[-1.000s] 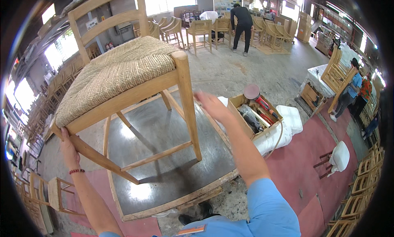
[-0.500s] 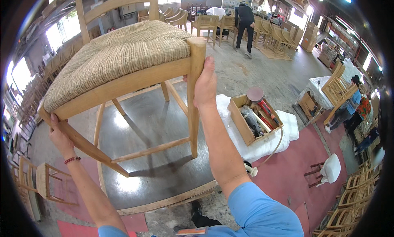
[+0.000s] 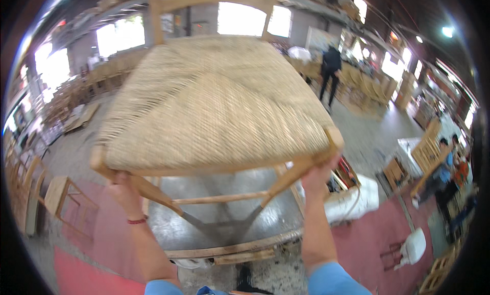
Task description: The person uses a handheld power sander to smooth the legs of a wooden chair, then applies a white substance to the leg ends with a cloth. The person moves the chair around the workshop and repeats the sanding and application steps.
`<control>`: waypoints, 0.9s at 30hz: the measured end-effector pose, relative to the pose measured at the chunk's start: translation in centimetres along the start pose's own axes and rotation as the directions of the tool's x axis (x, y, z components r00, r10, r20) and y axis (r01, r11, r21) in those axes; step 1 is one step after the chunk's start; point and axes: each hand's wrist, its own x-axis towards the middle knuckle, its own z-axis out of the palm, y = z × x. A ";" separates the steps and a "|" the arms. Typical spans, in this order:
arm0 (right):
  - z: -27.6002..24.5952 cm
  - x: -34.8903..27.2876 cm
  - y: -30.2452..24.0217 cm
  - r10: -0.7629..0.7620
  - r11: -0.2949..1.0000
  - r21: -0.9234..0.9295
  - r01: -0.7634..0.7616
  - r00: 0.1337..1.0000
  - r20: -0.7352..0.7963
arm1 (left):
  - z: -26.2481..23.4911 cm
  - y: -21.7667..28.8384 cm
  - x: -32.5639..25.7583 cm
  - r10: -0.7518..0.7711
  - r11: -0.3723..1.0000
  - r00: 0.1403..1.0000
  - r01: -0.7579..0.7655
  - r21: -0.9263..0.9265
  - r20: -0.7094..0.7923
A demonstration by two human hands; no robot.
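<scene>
A light wooden chair with a woven rush seat [image 3: 214, 101] is lifted up close in front of me, filling the upper middle of the view. My left hand [image 3: 124, 193] grips its front left leg just under the seat corner; a thin red band sits on that wrist. My right hand [image 3: 316, 176] grips the front right leg below the other seat corner. The chair's back rails rise at the top edge. Its lower rungs [image 3: 219, 198] show between my arms.
Below the chair lies a grey metal-topped work table [image 3: 245, 228]. To its right stand a wooden box of tools [image 3: 344, 177] and a white bundle [image 3: 357, 200]. Unfinished chair frames [image 3: 61, 195] stand at left. A person in black [image 3: 329, 73] stands far back; seated people [image 3: 449, 162] are at right.
The chair has come up off the table and nearer to my face, its seat now filling the view. Both hands stay on its front legs.
</scene>
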 end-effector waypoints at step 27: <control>22.3 -14.2 -50.6 -0.379 0.875 -0.212 0.435 0.889 0.258 | -19.9 11.0 -21.2 0.388 0.862 0.209 -0.428 -0.273 0.898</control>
